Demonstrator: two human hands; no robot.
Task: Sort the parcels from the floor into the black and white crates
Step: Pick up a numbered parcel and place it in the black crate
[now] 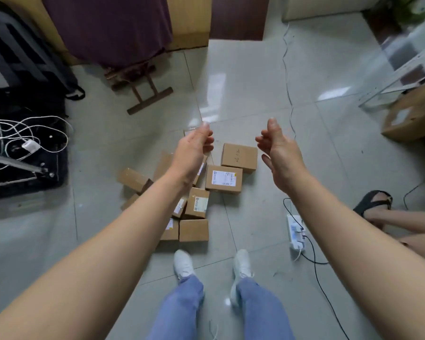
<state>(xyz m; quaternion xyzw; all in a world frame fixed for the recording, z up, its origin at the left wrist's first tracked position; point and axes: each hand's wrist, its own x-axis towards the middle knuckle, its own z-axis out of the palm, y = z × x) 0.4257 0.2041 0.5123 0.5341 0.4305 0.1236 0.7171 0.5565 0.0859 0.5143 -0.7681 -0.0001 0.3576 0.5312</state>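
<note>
both bare forearms reach out over the pale tiled floor (pixel 255 94), palms facing each other. fingers of the left hand (pixel 194 146) curl loosely, half open, gripping nothing; those of the right hand (pixel 277 148) are likewise half curled and empty, thumb up. under and just beyond the hands, small brown cardboard parcels (pixel 223 179) lie clustered on the tiles, some with white labels, several touching. white sneakers (pixel 242 266) stand just short of the pile. a white power strip (pixel 297 231) lies to the right.
</note>
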